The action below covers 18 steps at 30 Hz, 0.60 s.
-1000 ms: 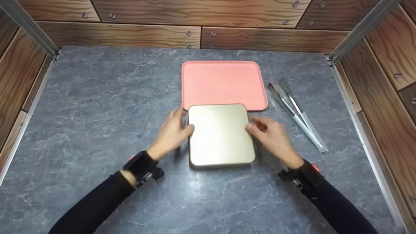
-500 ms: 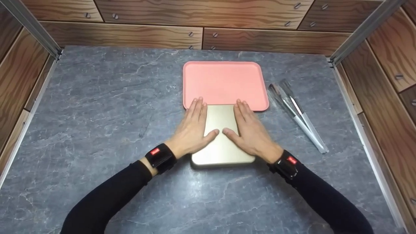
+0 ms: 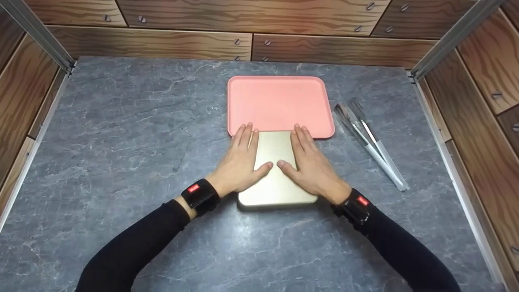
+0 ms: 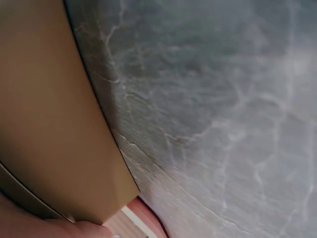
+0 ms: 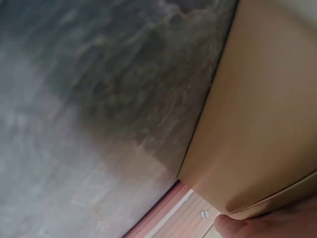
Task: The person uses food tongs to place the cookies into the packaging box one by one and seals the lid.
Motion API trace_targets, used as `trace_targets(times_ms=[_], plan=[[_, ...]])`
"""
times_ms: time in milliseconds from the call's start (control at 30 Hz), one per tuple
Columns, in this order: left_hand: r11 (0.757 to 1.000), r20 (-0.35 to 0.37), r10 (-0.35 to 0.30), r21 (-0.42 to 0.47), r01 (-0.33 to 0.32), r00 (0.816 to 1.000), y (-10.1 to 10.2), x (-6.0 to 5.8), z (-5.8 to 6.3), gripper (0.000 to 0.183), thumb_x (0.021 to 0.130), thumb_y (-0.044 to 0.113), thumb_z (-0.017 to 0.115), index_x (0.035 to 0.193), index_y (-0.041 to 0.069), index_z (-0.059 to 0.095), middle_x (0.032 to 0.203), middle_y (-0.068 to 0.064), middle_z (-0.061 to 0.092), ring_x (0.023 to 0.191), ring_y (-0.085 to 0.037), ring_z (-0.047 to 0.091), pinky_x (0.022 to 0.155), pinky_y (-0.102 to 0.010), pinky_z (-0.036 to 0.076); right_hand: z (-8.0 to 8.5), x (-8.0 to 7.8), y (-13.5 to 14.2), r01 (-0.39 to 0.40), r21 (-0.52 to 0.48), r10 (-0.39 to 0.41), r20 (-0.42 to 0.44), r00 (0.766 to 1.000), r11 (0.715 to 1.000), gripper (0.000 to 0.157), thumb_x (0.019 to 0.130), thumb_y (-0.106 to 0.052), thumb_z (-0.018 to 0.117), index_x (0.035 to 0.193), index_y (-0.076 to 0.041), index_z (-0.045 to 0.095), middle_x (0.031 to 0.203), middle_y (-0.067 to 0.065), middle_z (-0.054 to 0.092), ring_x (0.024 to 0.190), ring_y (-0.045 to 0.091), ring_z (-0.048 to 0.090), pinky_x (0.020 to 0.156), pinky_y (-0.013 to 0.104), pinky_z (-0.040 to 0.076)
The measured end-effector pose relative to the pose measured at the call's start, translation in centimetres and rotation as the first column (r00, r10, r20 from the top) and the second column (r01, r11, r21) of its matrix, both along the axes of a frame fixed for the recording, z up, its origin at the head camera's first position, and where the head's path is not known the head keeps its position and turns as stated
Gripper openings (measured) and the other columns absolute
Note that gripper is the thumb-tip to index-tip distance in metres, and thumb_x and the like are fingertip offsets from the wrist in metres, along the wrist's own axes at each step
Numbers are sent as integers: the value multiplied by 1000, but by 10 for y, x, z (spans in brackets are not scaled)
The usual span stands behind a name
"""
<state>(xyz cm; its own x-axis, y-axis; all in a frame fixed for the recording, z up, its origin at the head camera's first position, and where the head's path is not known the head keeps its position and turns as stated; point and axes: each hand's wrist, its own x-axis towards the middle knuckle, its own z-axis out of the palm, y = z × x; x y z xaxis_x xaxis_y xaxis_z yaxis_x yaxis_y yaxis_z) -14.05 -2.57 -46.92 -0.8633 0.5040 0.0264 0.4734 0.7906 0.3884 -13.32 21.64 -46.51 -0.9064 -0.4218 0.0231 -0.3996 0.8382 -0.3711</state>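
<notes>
A gold rectangular tin (image 3: pixel 275 178) with its lid on sits on the grey table, its far edge by the near rim of a pink tray (image 3: pixel 279 101). Flat on the left part of the lid lies my left hand (image 3: pixel 239 162), fingers straight and pointing away, fingertips past the far edge. My right hand (image 3: pixel 314 164) rests the same way on the right part, the two thumbs almost meeting in the middle. Both wrist views show the tin's side wall (image 4: pixel 59 114) and the lid seam close up, with a bit of each hand at the bottom.
Metal tongs (image 3: pixel 373 144) with pale handles lie to the right of the tray, their tips pointing away. Wood-patterned panels (image 3: pixel 186 44) border the table (image 3: pixel 121 121) at the back and on both sides.
A second ago both hands were at the tin's left and right sides. They then moved onto the lid and spread flat; over the last half second they have barely moved.
</notes>
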Motion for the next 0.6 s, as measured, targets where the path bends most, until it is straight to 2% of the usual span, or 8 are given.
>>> trace_targets(times_ms=[200,400,600], plan=[[999,31,-13,44,12,999,-1,-2,1,97,102,62,43,162,-7,8,169,-27,-5,157,-39,-10,130,-56,4,0,3,6,28,-108,-28,1,1000,994,87,105,-57,46,162,3,19,172,18,9,159,31,3,129,55,13],[994,26,57,96,-59,998,-11,-2,8,96,102,64,43,164,0,8,171,-22,-3,157,-40,-7,126,-64,0,5,5,17,32,-195,-32,4,999,980,75,107,-46,49,161,1,25,171,18,14,158,33,12,128,59,15],[980,48,126,148,-132,991,-34,-3,17,91,103,64,40,165,5,11,170,-15,-6,157,-38,-9,124,-64,-8,12,3,34,40,-193,-46,-26,999,980,70,109,-42,48,160,1,28,170,20,17,156,40,17,128,59,15]])
